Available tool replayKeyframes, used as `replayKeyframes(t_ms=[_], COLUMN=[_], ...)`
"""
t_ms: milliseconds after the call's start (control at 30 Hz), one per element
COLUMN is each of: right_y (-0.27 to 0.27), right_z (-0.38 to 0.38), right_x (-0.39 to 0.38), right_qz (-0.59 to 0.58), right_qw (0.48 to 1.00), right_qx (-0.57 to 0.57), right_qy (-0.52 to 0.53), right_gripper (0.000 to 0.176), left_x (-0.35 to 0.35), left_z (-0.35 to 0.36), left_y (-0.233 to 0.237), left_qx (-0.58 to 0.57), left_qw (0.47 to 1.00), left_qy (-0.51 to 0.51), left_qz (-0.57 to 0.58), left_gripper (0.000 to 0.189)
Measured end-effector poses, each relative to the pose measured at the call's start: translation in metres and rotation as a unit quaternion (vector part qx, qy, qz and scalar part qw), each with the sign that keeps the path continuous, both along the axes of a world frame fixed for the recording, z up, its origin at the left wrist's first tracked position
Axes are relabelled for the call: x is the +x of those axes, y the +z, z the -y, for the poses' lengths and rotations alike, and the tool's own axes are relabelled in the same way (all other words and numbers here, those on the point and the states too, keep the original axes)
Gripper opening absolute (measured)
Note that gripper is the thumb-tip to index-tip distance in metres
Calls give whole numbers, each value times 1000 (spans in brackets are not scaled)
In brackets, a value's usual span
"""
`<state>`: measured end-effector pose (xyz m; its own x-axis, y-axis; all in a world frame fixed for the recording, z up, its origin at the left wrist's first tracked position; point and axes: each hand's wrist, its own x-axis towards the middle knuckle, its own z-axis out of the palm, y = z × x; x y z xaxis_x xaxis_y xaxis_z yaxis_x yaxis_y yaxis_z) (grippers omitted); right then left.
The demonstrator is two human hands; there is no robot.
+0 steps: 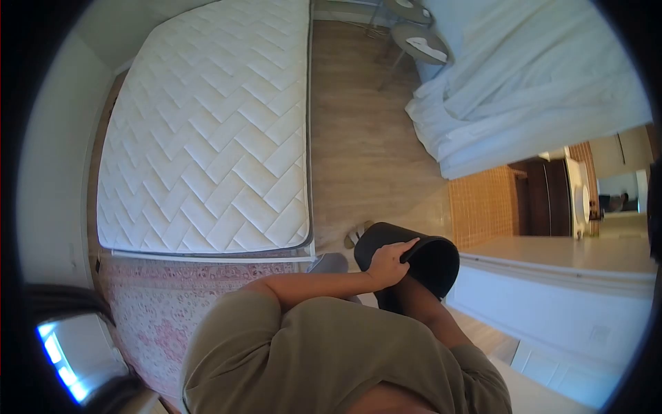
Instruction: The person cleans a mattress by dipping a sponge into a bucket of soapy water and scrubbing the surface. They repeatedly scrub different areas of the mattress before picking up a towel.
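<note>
Head view: left hand [390,265] grips one black cylindrical bin [376,241]; right hand hidden, state unclear; one white quilted mattress [214,131], brown floor [372,138].

I count one mattress [214,131] and, at its near end, one patterned rug [162,310]. Right of the mattress I see two round-topped stools [418,44], one white curtain [517,76] and, nearer me, one black bin [386,241].

Open floor [376,131] runs between the mattress [214,131] and the white curtain [524,76]; round stools [417,43] block its far end.
</note>
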<state>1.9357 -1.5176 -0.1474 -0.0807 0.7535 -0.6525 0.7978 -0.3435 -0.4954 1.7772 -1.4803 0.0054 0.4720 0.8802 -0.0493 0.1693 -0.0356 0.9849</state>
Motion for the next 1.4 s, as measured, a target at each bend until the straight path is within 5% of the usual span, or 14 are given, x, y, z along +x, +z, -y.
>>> replayKeyframes(t_ms=[300,667,833,900,1000,1100,1333,1400], right_y=[7,18,65,99,97,124,132,115], right_z=[-153,-363,-466,-504,-566,-628,-739,-754], right_x=[34,14,-35,-60,-95,-143,-245,-270], right_qz=[-62,-145,-20,49,17,-71,-210,-397], right_qw=[987,932,890,849,852,853,827,789], right_qx=[17,-2,-25,-111,-39,-61,-85,-318], right_qy=[148,332,454,515,521,513,514,344], right_gripper=[40,37,35,46,61,63,53,48], left_x=[61,29,-12,-28,-61,-103,-166,-177], left_z=[-112,-307,-377,-406,-438,-463,-501,-502], left_y=[-8,-25,-28,-47,-45,-54,-70,-76], left_qx=[28,26,1,17,13,-55,-20,-2], left_qw=[991,955,932,895,851,784,563,504], left_qy=[131,285,360,443,515,603,800,840], left_qz=[28,-77,-42,37,98,138,206,203], left_gripper=[56,53,55,53,55,59,59,58])
